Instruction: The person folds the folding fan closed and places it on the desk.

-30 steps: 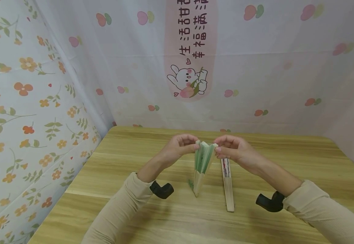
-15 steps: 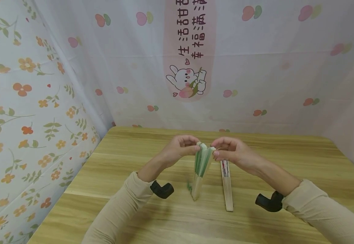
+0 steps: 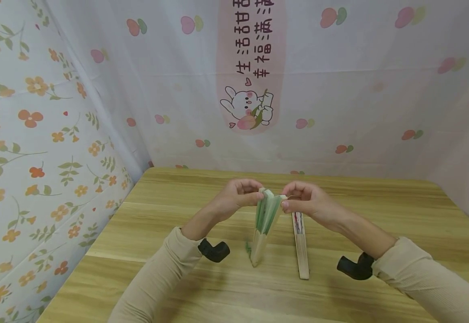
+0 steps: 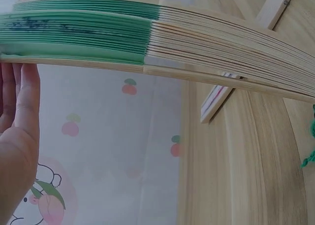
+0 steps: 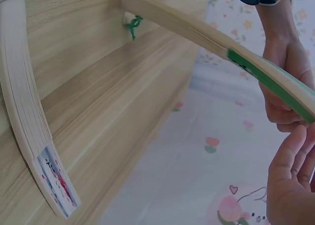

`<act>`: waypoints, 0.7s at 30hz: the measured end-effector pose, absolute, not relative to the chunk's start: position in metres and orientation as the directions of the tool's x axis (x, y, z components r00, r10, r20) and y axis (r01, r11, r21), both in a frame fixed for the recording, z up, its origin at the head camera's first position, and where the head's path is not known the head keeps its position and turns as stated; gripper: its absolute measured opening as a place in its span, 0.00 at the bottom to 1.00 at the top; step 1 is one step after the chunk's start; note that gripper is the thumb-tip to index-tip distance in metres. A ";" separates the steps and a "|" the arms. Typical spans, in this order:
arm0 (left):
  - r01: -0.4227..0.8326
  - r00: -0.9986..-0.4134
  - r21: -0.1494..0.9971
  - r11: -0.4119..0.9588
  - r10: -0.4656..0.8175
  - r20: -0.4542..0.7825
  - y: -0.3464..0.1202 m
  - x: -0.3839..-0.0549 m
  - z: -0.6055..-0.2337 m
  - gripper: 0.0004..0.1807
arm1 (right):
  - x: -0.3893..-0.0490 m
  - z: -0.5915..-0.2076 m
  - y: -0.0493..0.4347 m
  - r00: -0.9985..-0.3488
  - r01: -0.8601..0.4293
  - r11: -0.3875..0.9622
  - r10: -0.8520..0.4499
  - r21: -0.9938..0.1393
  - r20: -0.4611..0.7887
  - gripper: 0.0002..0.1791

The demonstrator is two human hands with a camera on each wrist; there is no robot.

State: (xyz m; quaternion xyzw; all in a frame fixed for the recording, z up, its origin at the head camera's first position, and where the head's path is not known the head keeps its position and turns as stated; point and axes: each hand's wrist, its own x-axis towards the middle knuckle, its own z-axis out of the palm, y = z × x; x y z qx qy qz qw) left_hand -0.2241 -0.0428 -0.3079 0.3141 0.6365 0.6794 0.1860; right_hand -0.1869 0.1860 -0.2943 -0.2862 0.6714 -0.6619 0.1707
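Note:
A green folding fan with pale wooden ribs is held upright, its pivot end down near the tabletop and its leaf slightly spread. My left hand pinches the fan's upper left edge between thumb and fingers. At the upper right edge, my right hand pinches the other outer rib. In the left wrist view the green pleats and many thin ribs show in a shallow spread. A green cord dangles from the pivot end. Beside it on the table lies a second folding fan, folded up, with a red-and-white patterned leaf.
The wooden table reaches back to a white curtain printed with fruit and a rabbit. A flowered curtain hangs along the left side. Black curved fittings, a left one and a right one, sit at both wrists.
The green fan's pivot end has shifted slightly left and toward me, so the fan tilts a little more. Its spread stays slight. Both hands keep nearly the same place, and the second fan lies still.

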 end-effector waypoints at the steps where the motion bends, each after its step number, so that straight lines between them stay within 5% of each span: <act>1: 0.142 -0.738 0.983 -0.121 0.649 0.186 -0.043 -0.224 -0.308 0.08 | -0.187 -0.295 0.187 -0.782 -0.156 -0.038 -0.606 -0.987 0.147 0.08; 21: 0.061 -0.752 0.985 -0.159 0.642 0.151 -0.037 -0.225 -0.312 0.06 | -0.187 -0.296 0.186 -0.815 -0.124 -0.023 -0.568 -0.992 0.115 0.10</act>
